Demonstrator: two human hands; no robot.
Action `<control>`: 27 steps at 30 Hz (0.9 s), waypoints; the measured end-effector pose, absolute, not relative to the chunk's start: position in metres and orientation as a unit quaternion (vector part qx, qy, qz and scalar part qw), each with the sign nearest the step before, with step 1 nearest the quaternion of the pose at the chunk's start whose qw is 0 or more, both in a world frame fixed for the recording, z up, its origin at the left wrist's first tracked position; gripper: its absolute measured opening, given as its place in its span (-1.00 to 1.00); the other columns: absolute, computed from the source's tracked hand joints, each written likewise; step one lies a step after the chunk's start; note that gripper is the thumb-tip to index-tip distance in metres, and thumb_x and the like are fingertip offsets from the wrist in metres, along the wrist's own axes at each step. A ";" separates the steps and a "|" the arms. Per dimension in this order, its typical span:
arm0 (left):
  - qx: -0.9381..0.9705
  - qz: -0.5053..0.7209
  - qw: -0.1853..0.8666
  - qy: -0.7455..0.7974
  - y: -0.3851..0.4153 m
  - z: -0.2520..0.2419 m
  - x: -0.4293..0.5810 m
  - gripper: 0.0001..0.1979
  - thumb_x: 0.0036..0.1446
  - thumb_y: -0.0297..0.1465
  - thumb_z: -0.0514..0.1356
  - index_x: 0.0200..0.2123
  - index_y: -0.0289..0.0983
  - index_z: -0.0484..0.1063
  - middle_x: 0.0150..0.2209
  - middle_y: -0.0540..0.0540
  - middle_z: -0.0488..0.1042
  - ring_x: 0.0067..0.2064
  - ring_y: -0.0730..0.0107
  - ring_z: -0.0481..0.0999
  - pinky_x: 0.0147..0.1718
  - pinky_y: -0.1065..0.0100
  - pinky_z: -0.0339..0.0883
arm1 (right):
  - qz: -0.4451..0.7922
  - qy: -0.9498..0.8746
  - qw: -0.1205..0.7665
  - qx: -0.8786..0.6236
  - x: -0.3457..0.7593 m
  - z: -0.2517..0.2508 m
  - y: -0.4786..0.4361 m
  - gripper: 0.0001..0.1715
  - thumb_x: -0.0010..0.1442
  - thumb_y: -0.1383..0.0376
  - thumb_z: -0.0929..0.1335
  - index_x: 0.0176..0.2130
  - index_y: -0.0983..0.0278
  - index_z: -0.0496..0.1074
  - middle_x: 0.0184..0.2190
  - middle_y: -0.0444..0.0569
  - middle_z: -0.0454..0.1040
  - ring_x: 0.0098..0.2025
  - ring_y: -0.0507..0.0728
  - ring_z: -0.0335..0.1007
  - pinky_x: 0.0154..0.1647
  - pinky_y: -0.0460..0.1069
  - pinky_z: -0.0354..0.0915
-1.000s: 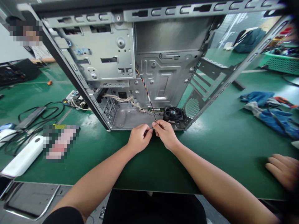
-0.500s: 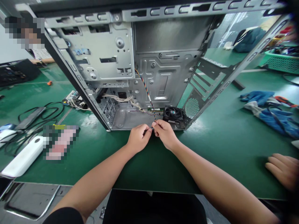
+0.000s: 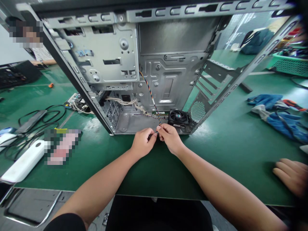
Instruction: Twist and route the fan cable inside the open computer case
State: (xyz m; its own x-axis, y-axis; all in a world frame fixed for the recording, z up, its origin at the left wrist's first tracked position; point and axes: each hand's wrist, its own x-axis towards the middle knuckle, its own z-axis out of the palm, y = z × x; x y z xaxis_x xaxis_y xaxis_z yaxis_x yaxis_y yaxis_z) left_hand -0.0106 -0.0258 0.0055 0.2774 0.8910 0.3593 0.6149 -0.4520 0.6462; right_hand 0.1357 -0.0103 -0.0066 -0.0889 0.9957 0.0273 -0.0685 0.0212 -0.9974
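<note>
Two narrow grips in the head view: the right hand [image 3: 171, 136] pinches a multicoloured cable [image 3: 150, 94] running toward eleven o'clock inside the computer case [image 3: 166, 69]; the left hand [image 3: 143, 143] pinches a dark piece [image 3: 157, 132], mostly hidden. At their two o'clock a cooling fan [image 3: 177, 117] stands close, a green basket [image 3: 290, 65] well beyond.

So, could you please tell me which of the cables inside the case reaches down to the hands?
The multicoloured twisted cable: it slants down to the right hand, beside the left hand. The whitish cables lie farther left, apart from both.
</note>
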 end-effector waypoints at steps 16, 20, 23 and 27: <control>0.770 0.346 0.223 0.488 -0.024 0.005 -0.010 -0.76 0.25 -0.37 0.06 -0.48 -0.27 0.32 -0.52 0.04 0.37 -0.43 0.46 0.36 -0.38 0.40 0.15 | 0.524 -0.528 0.494 -0.450 0.136 -0.006 -0.011 -0.61 0.15 0.02 0.35 -0.50 0.24 0.28 -0.67 -0.25 0.19 -0.62 -0.05 0.11 -0.57 -0.09 0.06; 0.773 0.346 0.206 0.490 -0.024 0.004 -0.011 -0.79 0.22 -0.38 0.08 -0.47 -0.27 0.33 -0.52 0.04 0.38 -0.44 0.45 0.36 -0.40 0.40 0.14 | 0.533 -0.517 0.494 -0.452 0.136 -0.007 -0.010 -0.61 0.13 0.02 0.36 -0.50 0.25 0.30 -0.66 -0.25 0.20 -0.62 -0.05 0.12 -0.58 -0.09 0.06; 0.781 0.345 0.192 0.484 -0.025 0.004 -0.011 -0.81 0.22 -0.39 0.08 -0.46 -0.26 0.35 -0.50 0.02 0.40 -0.43 0.44 0.36 -0.40 0.39 0.15 | 0.536 -0.514 0.494 -0.453 0.136 -0.007 -0.010 -0.60 0.11 0.00 0.37 -0.50 0.25 0.31 -0.66 -0.25 0.21 -0.62 -0.05 0.12 -0.58 -0.09 0.06; 0.786 0.347 0.182 0.478 -0.026 0.003 -0.010 -0.83 0.20 -0.39 0.10 -0.45 -0.26 0.35 -0.49 0.02 0.41 -0.43 0.44 0.36 -0.39 0.39 0.16 | 0.534 -0.518 0.493 -0.451 0.136 -0.007 -0.010 -0.58 0.11 0.00 0.38 -0.52 0.25 0.28 -0.66 -0.25 0.20 -0.62 -0.05 0.12 -0.58 -0.10 0.07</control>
State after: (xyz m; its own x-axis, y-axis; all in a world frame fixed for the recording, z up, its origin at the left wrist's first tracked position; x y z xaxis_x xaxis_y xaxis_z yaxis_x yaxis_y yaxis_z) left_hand -0.0103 -0.0263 0.0032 0.3012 0.8783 0.3713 0.6252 -0.4759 0.6186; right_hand 0.1358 -0.0099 -0.0070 -0.1075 0.9938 0.0300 -0.0591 0.0237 -0.9980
